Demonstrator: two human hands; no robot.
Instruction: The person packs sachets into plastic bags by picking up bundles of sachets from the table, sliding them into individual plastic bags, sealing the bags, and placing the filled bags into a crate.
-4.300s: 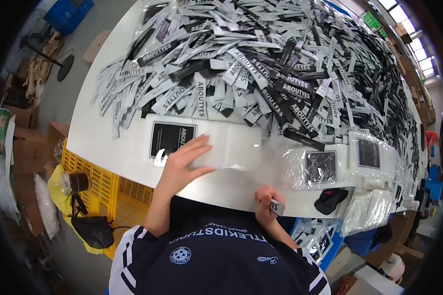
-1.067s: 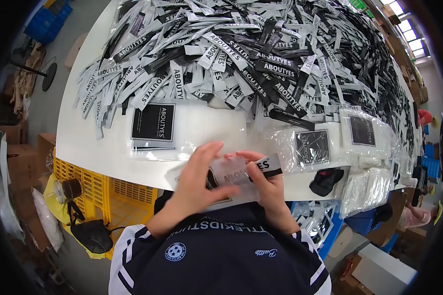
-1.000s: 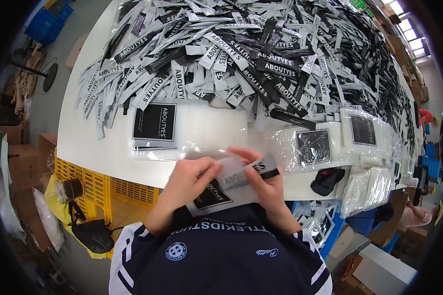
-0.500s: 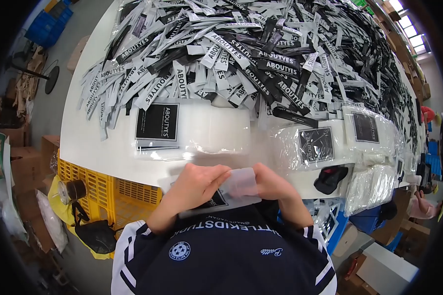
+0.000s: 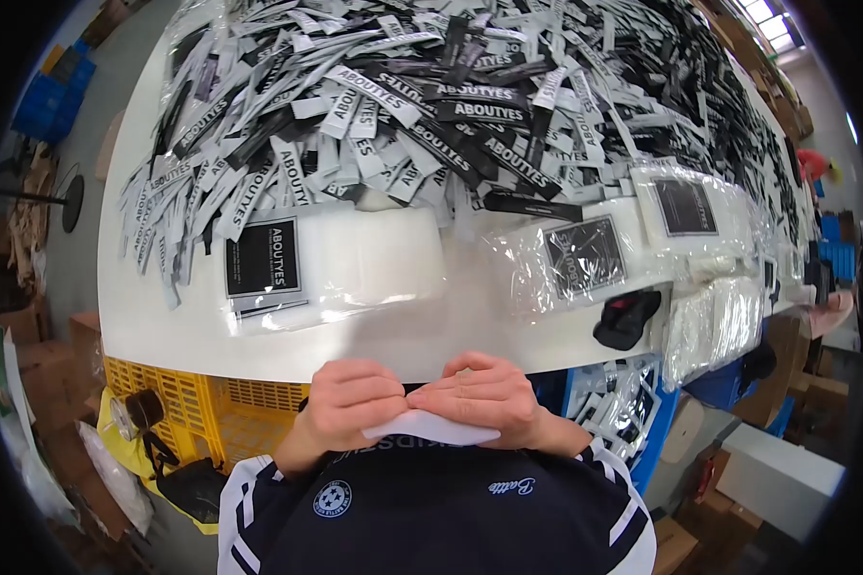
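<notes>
Close to my chest, just off the front edge of the table, my left hand [image 5: 353,406] and my right hand [image 5: 484,395] meet with fingers closed. Both grip the upper edge of a translucent plastic bag [image 5: 433,428]. Only a pale curved strip of the bag shows below the fingers; my hands cover the rest. On the table ahead lies a stack of clear frosted bags [image 5: 374,254] with a black ABOUTYES label [image 5: 263,257] at its left end.
A large heap of black and white ABOUTYES stick packets [image 5: 431,105] covers the back of the table. Wrapped bag packs [image 5: 585,254] and a black object [image 5: 627,319] lie at right. Below the table are a yellow crate [image 5: 206,402] and a blue bin [image 5: 657,436] holding packets.
My hands have come together on the bag's edge, nearer my body. The bag has tilted, so its face and dark label no longer show. The camera view has shifted.
</notes>
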